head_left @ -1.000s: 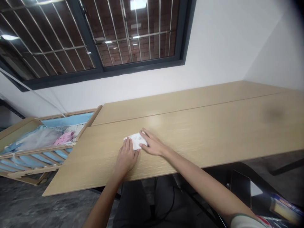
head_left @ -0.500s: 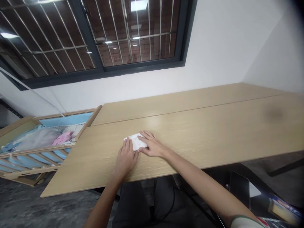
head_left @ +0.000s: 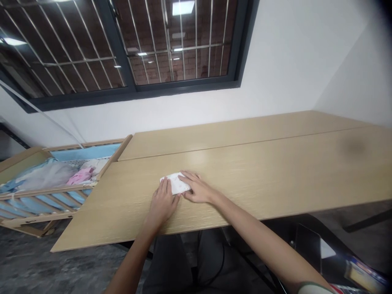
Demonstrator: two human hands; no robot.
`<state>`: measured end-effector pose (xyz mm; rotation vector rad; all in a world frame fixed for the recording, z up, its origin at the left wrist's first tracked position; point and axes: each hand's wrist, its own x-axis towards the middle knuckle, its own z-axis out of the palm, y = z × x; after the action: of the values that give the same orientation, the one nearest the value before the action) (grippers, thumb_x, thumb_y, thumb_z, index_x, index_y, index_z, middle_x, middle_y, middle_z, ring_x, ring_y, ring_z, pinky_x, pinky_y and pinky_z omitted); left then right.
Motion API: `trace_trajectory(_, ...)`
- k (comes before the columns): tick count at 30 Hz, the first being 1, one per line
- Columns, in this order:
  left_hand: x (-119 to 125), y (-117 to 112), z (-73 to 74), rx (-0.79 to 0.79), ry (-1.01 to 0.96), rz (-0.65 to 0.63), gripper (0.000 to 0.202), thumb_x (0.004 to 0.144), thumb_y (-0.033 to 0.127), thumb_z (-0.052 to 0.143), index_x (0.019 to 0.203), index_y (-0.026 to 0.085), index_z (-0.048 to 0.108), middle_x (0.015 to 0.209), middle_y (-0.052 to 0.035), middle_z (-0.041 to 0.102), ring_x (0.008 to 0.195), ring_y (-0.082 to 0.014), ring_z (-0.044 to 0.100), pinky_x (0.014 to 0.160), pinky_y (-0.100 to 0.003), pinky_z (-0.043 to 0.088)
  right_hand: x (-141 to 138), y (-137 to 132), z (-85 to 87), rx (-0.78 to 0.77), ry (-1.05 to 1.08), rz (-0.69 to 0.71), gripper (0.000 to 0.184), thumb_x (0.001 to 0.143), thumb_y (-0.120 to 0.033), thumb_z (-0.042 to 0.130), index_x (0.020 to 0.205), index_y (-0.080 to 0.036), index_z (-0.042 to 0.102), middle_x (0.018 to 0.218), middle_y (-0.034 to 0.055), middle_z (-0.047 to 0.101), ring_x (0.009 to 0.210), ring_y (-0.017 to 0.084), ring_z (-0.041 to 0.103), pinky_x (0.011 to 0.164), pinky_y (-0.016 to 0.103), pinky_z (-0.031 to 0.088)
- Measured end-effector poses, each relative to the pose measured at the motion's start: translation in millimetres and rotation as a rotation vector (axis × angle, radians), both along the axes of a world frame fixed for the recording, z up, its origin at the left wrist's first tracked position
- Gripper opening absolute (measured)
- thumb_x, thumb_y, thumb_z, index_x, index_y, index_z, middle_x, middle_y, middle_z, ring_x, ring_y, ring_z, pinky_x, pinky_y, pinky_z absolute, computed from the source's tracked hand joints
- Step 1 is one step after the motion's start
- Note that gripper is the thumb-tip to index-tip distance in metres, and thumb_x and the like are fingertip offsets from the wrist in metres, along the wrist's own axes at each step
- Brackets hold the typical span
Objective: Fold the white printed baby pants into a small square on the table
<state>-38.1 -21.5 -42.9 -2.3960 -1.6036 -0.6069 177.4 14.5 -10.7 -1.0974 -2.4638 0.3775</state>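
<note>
A small white folded cloth with faint marks on it lies flat on the wooden table. My left hand rests over its left end, fingers stretched out and lying on top. From the other side my right hand covers the right end, its fingers extended and slightly apart. Both thumbs are by the cloth's near edge, close to each other. Parts of the cloth are hidden beneath my fingers.
Left of the table stands a wooden crib with blue lining, holding pale bedding and a pink cloth. A barred window is in the wall behind. At lower right, a dark flat object and a blurred yellow-blue package lie below table level.
The view has shifted very slightly. Both hands remain on the white cloth in nearly the same place.
</note>
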Motion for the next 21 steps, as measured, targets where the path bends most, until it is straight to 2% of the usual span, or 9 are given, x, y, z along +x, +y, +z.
trace_trajectory(4, -0.5, 0.1, 0.9, -0.004, -0.005, -0.006, 0.069, 0.102, 0.049, 0.038, 0.151, 0.001, 0.033, 0.153, -0.0288, 0.043, 0.148, -0.0360, 0.035, 0.111, -0.048, 0.042, 0.0, 0.8, 0.2, -0.021, -0.014, -0.010, 0.074, 0.085, -0.028, 0.059, 0.156, -0.018, 0.040, 0.165, 0.0165, 0.029, 0.152, 0.033, 0.025, 0.120, 0.055, 0.021)
trace_trajectory(13, -1.5, 2.8, 0.3, -0.014, 0.003, 0.007, 0.069, 0.100, 0.050, 0.043, 0.148, 0.001, 0.037, 0.154, -0.0284, 0.043, 0.145, -0.0374, 0.039, 0.109, -0.049, 0.044, 1.3, 1.5, -0.7, -0.012, -0.010, -0.005, 0.076, 0.082, -0.028, 0.060, 0.155, -0.018, 0.040, 0.164, 0.0174, 0.030, 0.151, 0.034, 0.026, 0.119, 0.056, 0.021)
trace_trajectory(18, -4.2, 8.9, 1.6, -0.010, -0.024, -0.005, 0.067, 0.097, 0.050, 0.050, 0.145, 0.003, 0.040, 0.150, -0.0270, 0.048, 0.142, -0.0367, 0.044, 0.109, -0.049, 0.043, -0.4, 1.8, -4.7, 0.038, 0.024, -0.026, 0.065, 0.086, -0.023, 0.056, 0.150, -0.017, 0.045, 0.161, 0.0178, 0.036, 0.146, 0.033, 0.034, 0.117, 0.055, 0.024)
trace_trajectory(21, -5.4, 12.3, 7.6, -0.037, -0.052, -0.004, 0.054, 0.097, 0.036, 0.050, 0.141, 0.006, 0.046, 0.146, -0.0235, 0.053, 0.136, -0.0341, 0.050, 0.108, -0.047, 0.044, -1.1, 1.4, -4.2, 0.075, 0.077, -0.030, 0.050, 0.093, -0.026, 0.053, 0.143, -0.018, 0.051, 0.154, 0.0176, 0.046, 0.140, 0.032, 0.042, 0.115, 0.052, 0.030)
